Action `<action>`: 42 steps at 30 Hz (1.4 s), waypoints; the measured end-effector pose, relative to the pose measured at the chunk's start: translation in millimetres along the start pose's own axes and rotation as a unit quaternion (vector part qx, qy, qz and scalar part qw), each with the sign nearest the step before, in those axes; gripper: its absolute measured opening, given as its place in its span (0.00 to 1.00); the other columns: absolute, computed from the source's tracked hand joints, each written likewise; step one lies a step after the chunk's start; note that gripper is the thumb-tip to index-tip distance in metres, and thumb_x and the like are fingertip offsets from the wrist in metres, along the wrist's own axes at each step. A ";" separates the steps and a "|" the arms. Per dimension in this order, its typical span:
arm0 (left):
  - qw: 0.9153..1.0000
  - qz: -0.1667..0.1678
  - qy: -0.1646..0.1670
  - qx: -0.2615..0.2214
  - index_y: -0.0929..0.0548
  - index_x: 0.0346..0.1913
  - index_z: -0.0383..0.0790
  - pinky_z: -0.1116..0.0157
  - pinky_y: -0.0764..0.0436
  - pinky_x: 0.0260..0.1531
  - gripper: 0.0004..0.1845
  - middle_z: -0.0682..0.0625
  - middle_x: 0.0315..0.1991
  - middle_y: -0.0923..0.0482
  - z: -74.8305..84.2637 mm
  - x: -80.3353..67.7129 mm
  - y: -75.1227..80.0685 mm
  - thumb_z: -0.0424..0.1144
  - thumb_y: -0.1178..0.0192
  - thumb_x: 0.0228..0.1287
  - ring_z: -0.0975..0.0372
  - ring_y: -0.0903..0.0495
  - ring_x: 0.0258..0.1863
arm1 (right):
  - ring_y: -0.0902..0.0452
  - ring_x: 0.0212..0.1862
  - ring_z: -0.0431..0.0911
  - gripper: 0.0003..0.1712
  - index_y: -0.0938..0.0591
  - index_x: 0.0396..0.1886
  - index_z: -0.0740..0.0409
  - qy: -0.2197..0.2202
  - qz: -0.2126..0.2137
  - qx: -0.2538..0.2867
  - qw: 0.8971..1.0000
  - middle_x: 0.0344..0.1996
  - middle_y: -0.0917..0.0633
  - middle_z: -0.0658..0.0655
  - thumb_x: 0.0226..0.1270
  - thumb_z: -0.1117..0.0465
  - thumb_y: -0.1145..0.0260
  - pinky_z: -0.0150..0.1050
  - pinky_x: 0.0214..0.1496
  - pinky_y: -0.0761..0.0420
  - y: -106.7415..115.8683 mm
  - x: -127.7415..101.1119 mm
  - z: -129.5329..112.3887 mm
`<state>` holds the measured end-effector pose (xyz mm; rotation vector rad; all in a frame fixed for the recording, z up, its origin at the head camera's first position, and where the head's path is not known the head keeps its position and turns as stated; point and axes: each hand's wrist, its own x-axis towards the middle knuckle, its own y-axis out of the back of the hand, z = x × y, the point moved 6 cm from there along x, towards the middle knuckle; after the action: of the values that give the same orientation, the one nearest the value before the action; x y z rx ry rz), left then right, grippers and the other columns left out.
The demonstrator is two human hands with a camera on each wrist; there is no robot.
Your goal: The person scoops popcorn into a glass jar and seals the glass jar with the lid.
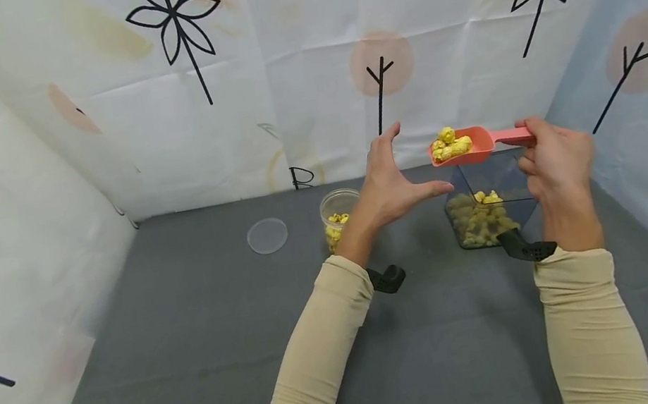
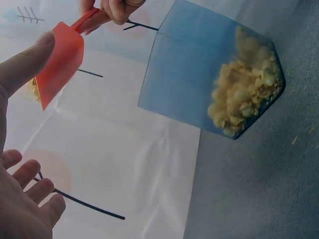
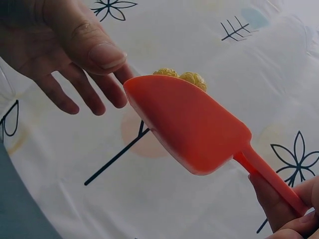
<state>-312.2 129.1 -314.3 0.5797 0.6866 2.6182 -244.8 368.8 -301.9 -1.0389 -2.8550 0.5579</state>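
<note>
My right hand (image 1: 551, 160) grips the handle of an orange-pink scoop (image 1: 469, 144) heaped with yellow popcorn (image 1: 450, 142), held in the air above a dark clear bin (image 1: 488, 203) partly filled with popcorn. My left hand (image 1: 391, 180) is spread open just left of the scoop's mouth, thumb (image 2: 25, 62) close under its tip, holding nothing. The scoop (image 3: 192, 124) shows from below in the right wrist view, popcorn (image 3: 180, 78) peeking over its rim. A small clear jar (image 1: 338, 217) with some popcorn stands on the table behind my left wrist.
A round clear lid (image 1: 267, 235) lies flat on the grey table (image 1: 197, 366) left of the jar. Patterned white sheets (image 1: 289, 72) wall in the back and both sides. The bin (image 2: 219, 74) stands close to the right wall.
</note>
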 end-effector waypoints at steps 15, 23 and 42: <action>1.000 0.031 0.006 -0.001 0.49 0.82 0.57 0.49 0.32 0.73 0.62 0.55 0.79 0.46 -15.1 -16.3 44.8 0.58 0.20 0.48 0.60 0.43 0.78 | 0.53 0.12 0.42 0.12 0.11 0.36 0.55 -0.006 -0.036 -0.030 0.999 0.12 0.28 0.47 0.74 0.54 0.35 0.35 0.17 0.50 -41.5 -12.7 18.6; 0.999 0.037 0.021 0.004 0.49 0.82 0.59 0.49 0.31 0.73 0.63 0.58 0.79 0.46 -29.3 -27.3 62.1 0.59 0.20 0.46 0.62 0.43 0.78 | 0.52 0.10 0.39 0.13 0.10 0.34 0.55 0.003 -0.063 -0.033 0.997 0.08 0.33 0.45 0.75 0.54 0.36 0.35 0.17 0.52 -63.9 -21.0 30.8; 0.999 0.021 0.042 0.008 0.48 0.82 0.56 0.47 0.33 0.73 0.62 0.54 0.79 0.46 -66.7 -49.4 75.6 0.55 0.19 0.47 0.58 0.42 0.78 | 0.54 0.09 0.39 0.14 0.11 0.35 0.54 -0.010 -0.102 -0.049 0.994 0.06 0.38 0.45 0.76 0.52 0.37 0.41 0.20 0.57 -84.9 -34.7 61.3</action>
<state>-320.5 20.6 -341.9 0.4956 0.7297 2.6911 -280.4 267.4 -326.8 -0.7423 -2.9843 0.4186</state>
